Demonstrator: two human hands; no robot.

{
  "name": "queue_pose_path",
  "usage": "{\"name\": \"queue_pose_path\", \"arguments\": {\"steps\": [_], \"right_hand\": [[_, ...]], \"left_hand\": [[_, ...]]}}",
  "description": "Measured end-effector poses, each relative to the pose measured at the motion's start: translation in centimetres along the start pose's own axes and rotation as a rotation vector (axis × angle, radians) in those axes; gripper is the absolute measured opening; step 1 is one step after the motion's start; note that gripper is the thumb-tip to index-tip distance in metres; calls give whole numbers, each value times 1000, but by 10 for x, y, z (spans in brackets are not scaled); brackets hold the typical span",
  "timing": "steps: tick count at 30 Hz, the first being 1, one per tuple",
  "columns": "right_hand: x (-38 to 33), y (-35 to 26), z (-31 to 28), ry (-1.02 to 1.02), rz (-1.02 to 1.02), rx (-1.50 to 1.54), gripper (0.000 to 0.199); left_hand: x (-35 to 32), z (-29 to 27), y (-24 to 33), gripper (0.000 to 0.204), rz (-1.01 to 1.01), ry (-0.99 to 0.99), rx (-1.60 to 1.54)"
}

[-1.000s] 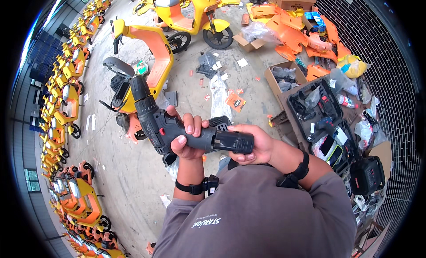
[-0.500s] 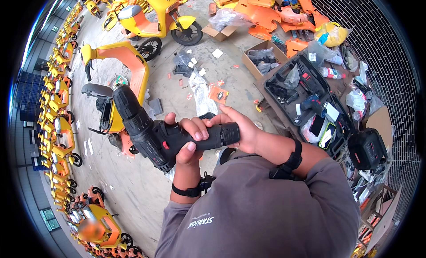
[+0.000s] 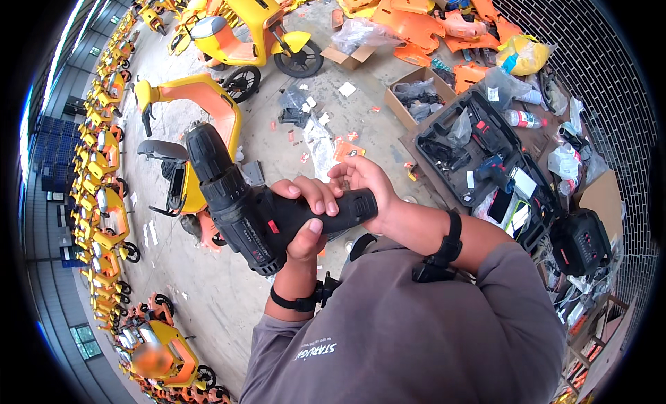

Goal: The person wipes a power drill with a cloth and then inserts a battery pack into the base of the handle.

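A black cordless drill point(image 3: 243, 220) is held up in front of my body, its chuck point(image 3: 207, 150) pointing up and left. My left hand point(image 3: 309, 209) wraps around the handle, with the thumb on the near side and fingers over the far side. At the handle's end, my right hand point(image 3: 378, 189) rests with its palm against the drill's base. Its fingers are curled just above the base and partly hidden, so whether they also pinch something small cannot be seen. The chuck's front end faces away, and no bit is visible in it.
Yellow-orange scooters point(image 3: 198, 102) stand ahead and in rows along the left. On the right, a table bears an open black tool case point(image 3: 444, 164), a cardboard box point(image 3: 416, 91) and a black charger-like box point(image 3: 581, 243). Orange panels point(image 3: 409, 22) pile up behind; litter lies on the floor.
The drill has turned slightly, its chuck tipping a little to the right. My left forefinger has curled in, and my right fingers have lifted and curled above the handle's base.
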State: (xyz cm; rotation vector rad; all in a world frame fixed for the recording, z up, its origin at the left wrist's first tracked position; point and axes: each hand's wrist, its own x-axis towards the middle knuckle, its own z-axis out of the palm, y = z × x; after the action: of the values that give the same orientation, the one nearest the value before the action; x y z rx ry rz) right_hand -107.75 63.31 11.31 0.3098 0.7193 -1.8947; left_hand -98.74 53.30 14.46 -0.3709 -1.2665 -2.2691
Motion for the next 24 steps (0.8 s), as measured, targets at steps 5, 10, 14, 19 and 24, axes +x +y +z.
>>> {"name": "queue_pose_path", "arguments": {"steps": [5, 10, 14, 19, 24], "right_hand": [[8, -9, -27, 106, -25, -269, 30], [-2, -26, -64, 199, -47, -247, 24], [-9, -34, -89, 138, -38, -289, 18], [-16, -17, -93, -131, -89, -985, 37], [-34, -4, -84, -470, -144, -930, 66]], "left_hand": [[-2, -7, 6, 38, -73, 190, 28], [-25, -38, -5, 37, -165, 174, 127], [-26, -34, -1, 40, -273, 209, 353], [-42, -41, -21, 38, -232, 199, 268], [-11, -7, -25, 48, -290, 220, -64]]}}
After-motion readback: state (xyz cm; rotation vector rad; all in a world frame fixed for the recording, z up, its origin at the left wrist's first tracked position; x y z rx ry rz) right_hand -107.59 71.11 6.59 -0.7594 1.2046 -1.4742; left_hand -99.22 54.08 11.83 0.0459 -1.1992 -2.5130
